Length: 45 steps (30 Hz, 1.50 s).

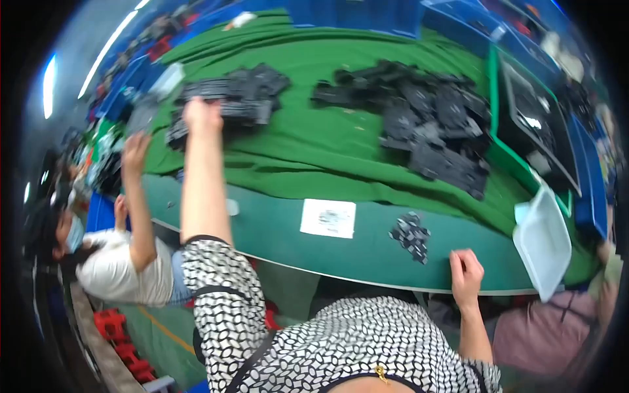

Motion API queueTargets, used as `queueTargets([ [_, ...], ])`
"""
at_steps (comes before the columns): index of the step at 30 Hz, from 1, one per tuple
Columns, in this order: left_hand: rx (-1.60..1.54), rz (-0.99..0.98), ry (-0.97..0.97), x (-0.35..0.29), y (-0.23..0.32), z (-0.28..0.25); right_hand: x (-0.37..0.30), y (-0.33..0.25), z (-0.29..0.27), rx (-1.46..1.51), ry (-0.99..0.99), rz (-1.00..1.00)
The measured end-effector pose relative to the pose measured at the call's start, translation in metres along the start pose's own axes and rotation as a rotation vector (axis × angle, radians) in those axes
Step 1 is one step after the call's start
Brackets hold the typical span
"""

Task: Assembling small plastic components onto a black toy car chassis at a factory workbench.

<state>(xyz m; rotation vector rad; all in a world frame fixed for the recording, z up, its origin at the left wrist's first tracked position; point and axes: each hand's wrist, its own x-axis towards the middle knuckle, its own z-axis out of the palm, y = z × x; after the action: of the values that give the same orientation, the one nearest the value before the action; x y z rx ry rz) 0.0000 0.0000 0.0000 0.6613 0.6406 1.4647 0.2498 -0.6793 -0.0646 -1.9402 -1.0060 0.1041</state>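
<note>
My left arm reaches far forward, and my left hand point(203, 115) is over the near side of a stack of black plastic parts point(239, 92) at the far left. Motion blur smears its fingers, so I cannot tell whether it grips one of them. My right hand point(466, 274) rests at the near edge of the table on the right, its fingers curled closed. Whatever it may hold is hidden. Just left of it lies a small heap of little black pieces point(411, 237). A larger pile of black plastic housings point(436, 118) spreads over the green cloth point(314, 150) beyond.
A white printed sheet point(327, 218) lies on the green tabletop point(275, 219). At right, a pale plastic tray point(545, 239) leans by a green-rimmed bin point(501, 137). Blue crates point(357, 16) line the back. A masked co-worker point(124, 268) works at left; another person in pink point(544, 334) is at right.
</note>
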Motion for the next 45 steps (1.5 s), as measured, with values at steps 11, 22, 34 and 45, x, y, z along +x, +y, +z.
queueTargets([
  [11,0.592,0.091,-0.367,-0.201,-0.094,0.094,-0.018,0.006,-0.023,0.043,0.046,0.053],
  [22,1.488,0.315,-0.908,-0.307,-0.155,0.249,-0.032,0.016,-0.006,-0.077,-0.026,0.033],
  [34,1.897,0.039,-0.675,-0.394,0.076,0.154,-0.052,0.072,-0.018,-0.263,-0.183,-0.180],
  [45,1.959,0.290,-0.851,-0.373,-0.023,0.169,-0.025,0.004,-0.020,-0.104,-0.078,0.069],
])
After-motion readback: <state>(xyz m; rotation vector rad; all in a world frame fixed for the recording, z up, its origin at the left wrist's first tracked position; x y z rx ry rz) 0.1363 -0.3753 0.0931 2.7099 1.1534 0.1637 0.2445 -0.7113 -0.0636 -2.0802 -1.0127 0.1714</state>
